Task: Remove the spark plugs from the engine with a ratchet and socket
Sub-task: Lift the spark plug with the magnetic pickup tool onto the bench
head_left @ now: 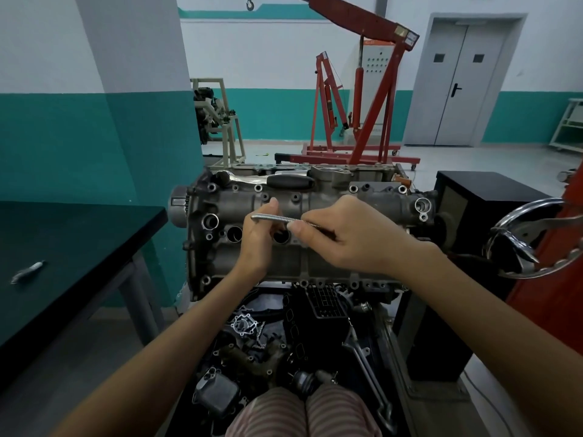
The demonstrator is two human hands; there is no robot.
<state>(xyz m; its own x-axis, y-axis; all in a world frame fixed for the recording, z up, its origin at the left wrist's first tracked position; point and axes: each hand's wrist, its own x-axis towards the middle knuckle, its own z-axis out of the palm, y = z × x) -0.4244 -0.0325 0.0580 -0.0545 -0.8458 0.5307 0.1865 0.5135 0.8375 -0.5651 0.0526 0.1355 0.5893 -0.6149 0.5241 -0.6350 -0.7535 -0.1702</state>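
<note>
Fingers of both hands pinch the ratchet handle (285, 219), lying horizontal mid-frame; spark plug well (280, 237) sits directly beneath (left hand (257, 244) nearer, right hand (350, 234) alongside).

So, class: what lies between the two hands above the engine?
In the head view, a slim metal rod spans from the left hand to the right hand; both grip it.

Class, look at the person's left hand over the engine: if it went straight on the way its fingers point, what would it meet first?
The left hand points up and away across the engine. It would probably meet the dark handle lying along the engine's far edge first, though depth is hard to judge.
</note>
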